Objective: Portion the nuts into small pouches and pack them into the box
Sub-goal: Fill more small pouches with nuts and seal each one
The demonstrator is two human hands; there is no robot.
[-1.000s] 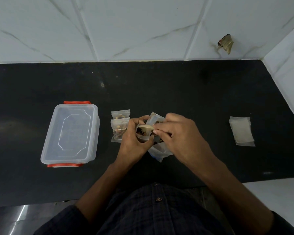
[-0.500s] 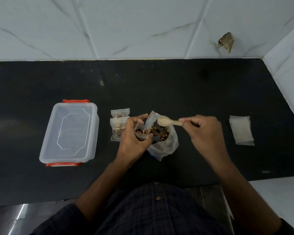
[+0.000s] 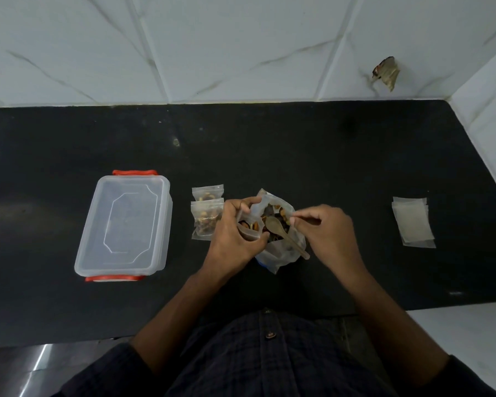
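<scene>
as left hand [image 3: 235, 233] grips pouch [image 3: 248, 229], spoon [image 3: 281, 232] in bag [image 3: 281, 253]

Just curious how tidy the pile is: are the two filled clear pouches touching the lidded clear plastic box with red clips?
Apart. The head view shows bare black counter between the two filled clear pouches and the clear plastic box.

- A black countertop [image 3: 298, 144] ran across the middle of the view.
- White marble-look wall tiles [image 3: 212, 47] with thin grey veins filled the 12 o'clock side.
- A torn brownish scrap [image 3: 385, 72] clung to the wall at about 1 o'clock.
- A second white tiled wall [image 3: 493, 116] closed the corner at 3 o'clock.
- A dark checked shirt [image 3: 269, 362] with a button [image 3: 269, 335] showed at 6 o'clock.
- A shiny metal surface [image 3: 17, 371] lay at 7 o'clock.
</scene>
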